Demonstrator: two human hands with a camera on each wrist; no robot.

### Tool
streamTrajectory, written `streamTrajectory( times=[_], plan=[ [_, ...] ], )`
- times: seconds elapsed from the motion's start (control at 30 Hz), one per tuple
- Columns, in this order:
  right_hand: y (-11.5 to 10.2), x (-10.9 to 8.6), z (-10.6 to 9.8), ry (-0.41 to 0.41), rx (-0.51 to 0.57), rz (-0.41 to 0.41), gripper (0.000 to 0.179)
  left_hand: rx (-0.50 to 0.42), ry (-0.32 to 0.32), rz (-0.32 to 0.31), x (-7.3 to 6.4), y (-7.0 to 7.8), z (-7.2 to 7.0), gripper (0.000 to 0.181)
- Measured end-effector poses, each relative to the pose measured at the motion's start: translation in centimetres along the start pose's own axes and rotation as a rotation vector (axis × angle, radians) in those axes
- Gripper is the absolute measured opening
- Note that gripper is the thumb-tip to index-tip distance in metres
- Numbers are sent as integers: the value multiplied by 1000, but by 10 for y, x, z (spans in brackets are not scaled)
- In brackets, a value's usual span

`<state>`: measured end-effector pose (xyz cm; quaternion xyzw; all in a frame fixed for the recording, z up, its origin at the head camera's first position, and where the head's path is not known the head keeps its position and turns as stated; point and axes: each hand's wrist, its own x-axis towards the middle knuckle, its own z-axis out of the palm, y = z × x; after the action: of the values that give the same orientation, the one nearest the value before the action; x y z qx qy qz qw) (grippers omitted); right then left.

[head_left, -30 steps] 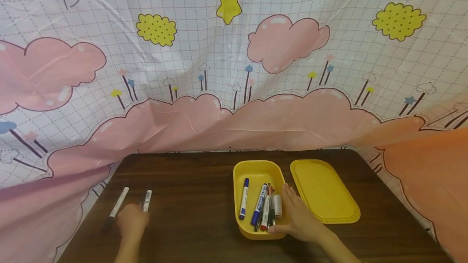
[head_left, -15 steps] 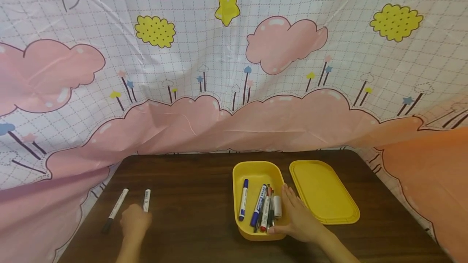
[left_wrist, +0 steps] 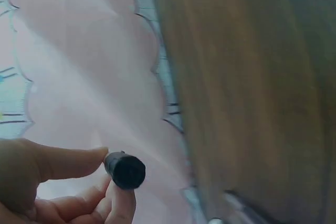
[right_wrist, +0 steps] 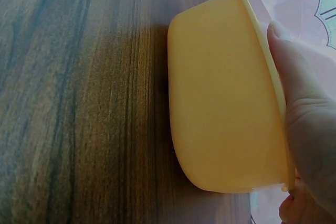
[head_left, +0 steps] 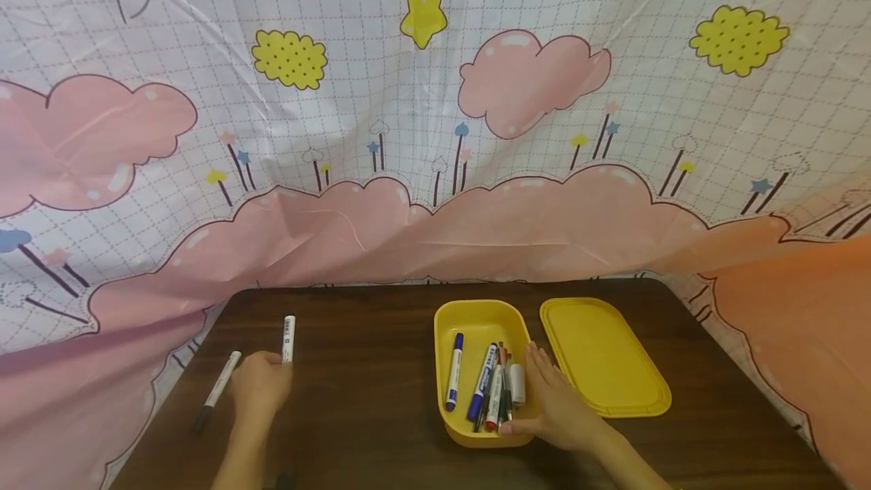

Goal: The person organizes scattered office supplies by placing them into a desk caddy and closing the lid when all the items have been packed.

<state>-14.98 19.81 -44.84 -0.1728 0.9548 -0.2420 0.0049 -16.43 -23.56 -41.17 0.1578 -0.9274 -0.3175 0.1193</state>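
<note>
My left hand (head_left: 261, 388) pinches a white marker (head_left: 289, 339) above the left part of the table. In the left wrist view, the black end of this marker (left_wrist: 126, 170) sticks out between thumb and fingers. Another white marker (head_left: 221, 384) with a black end lies on the table left of the hand. My right hand (head_left: 561, 414) rests against the near right corner of a yellow box (head_left: 445, 358), its fingers straight along the right rim and its thumb at the near rim. In the right wrist view, the hand touches the rim of the box (right_wrist: 226, 98).
Inside the box lie a blue-capped marker (head_left: 454, 370), another blue marker (head_left: 482, 382), a red-ended marker (head_left: 494, 399) and several pens, partly overlapping. Right of the box, a yellow lid (head_left: 605, 358) lies flat on the dark wooden table (head_left: 367, 369). A patterned cloth (head_left: 381, 233) hangs behind.
My left hand has lifted its marker and moved slightly away from me and to the right. The right hand and the box have stayed in place.
</note>
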Motion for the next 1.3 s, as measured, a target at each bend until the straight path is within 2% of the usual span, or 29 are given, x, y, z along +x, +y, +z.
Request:
streamTrajectory(
  times=[0.2, 0.33, 0.53, 0.77, 0.9, 1.3],
  plan=[
    [-1, -1, 0, 1, 8, 0, 130, -129, -20, 37, -7, 31, -14, 32],
    [-1, 0, -1, 1, 4, 6, 130, -180, -16, 49, -10, 48, -22, 32],
    [-1, 0, 0, -7, 15, 24, 129, -217, -8, 63, -13, 63, -29, 32],
    [-1, -1, 0, -4, 17, 8, 130, -241, 7, 62, -19, 78, -34, 30],
    [-2, -1, -1, -4, 18, 1, 131, -258, 24, 74, -20, 87, -34, 29],
    [-2, -1, 0, -4, 21, 5, 131, -334, -20, 94, -25, 110, -22, 26]
  ],
)
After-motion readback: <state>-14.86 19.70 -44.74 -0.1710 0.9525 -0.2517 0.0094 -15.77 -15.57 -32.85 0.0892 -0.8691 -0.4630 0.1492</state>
